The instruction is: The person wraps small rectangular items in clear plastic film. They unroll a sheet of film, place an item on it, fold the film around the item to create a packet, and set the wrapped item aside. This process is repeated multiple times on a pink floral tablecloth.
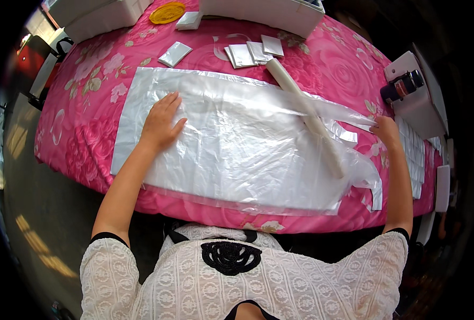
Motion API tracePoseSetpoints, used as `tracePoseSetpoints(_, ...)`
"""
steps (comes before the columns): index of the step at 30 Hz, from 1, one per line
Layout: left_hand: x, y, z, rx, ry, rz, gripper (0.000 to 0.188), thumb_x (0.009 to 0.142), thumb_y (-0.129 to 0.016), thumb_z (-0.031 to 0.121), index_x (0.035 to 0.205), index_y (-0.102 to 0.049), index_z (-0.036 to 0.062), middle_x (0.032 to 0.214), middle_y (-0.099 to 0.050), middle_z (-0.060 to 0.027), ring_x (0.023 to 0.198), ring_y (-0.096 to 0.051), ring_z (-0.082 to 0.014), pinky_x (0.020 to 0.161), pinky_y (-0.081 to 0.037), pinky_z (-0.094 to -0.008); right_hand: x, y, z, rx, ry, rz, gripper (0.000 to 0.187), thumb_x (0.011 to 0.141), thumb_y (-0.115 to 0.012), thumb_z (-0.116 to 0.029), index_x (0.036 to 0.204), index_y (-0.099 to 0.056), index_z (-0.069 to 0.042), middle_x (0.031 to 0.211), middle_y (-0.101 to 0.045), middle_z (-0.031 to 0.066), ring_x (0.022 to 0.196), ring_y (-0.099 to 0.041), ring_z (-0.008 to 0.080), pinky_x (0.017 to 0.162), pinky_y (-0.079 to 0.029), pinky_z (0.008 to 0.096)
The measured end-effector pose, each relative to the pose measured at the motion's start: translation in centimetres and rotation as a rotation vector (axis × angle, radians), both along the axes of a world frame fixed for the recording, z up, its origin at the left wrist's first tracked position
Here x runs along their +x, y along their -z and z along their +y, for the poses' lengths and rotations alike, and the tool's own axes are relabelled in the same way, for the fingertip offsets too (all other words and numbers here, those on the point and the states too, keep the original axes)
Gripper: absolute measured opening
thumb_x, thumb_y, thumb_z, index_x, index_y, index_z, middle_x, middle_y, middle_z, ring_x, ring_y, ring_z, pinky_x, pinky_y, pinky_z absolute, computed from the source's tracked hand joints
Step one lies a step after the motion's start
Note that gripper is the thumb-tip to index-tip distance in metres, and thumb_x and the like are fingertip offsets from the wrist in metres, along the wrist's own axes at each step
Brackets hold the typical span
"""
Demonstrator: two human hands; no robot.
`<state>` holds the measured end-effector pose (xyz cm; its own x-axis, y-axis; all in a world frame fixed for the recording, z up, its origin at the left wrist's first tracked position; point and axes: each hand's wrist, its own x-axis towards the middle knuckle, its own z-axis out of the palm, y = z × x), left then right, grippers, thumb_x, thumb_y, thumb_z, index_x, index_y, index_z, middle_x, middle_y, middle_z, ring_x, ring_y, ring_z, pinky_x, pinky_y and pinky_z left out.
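Observation:
Spread over the table in front of me is a stack of thin, whitish plastic bags (237, 149), shiny and wrinkled. My left hand (163, 121) lies flat on the left part of the stack, fingers stretched out. At the right end, my right hand (386, 130) pinches the far handle strip of the top bag, which is pulled out to the right. The near handle (375, 192) hangs loose toward the table's front edge. Across the right part of the bags rests a long pale roller or tube (306, 117), slanting from far left to near right.
Several small folded white packets (243, 55) lie beyond the bags on the pink floral tablecloth (87, 128). White foam boxes (263, 13) and a yellow dish (167, 13) are at the back. A dark bottle (402, 86) and stacked folded bags (410, 154) stand at the right.

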<state>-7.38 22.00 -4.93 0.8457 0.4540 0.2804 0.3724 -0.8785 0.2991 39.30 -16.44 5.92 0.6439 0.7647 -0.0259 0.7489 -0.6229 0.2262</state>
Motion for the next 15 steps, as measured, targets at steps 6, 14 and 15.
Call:
tracePoseSetpoints(6, 0.1, 0.0, -0.1, 0.015, 0.014, -0.012, 0.053, 0.080, -0.058, 0.026, 0.125, -0.045, 0.0003, 0.135, -0.041, -0.0140, 0.126, -0.036, -0.0287, 0.105, -0.027, -0.0393, -1.1, -1.2, -0.8, -0.456, 0.415, 0.128, 0.057, 0.059, -0.070, -0.009, 0.113, -0.057, 0.001, 0.111, -0.060, 0.0189, 0.105, -0.056, 0.0307, 0.088, -0.045, 0.0350)
tracePoseSetpoints(14, -0.3, -0.3, -0.1, -0.011, -0.004, 0.000, 0.053, 0.080, -0.059, 0.026, 0.125, -0.045, 0.0011, 0.134, -0.042, -0.0142, 0.126, -0.036, -0.0288, 0.105, -0.027, -0.0385, -11.3, 1.6, 15.9, 0.402, -0.106, 0.364, 0.035, 0.078, -0.063, -0.027, 0.105, -0.062, -0.004, 0.105, -0.062, 0.0158, 0.098, -0.059, 0.0312, 0.085, -0.046, 0.0371)
tracePoseSetpoints(15, -0.2, -0.2, 0.0, -0.011, -0.002, -0.003, 0.053, 0.080, -0.059, 0.026, 0.125, -0.045, 0.0011, 0.134, -0.042, -0.0143, 0.126, -0.036, -0.0289, 0.105, -0.027, -0.0385, -12.0, 2.5, 17.4, 0.325, -0.066, 0.329, 0.038, 0.079, -0.061, -0.033, 0.105, -0.063, -0.005, 0.104, -0.063, 0.0155, 0.097, -0.059, 0.0312, 0.084, -0.045, 0.0387)
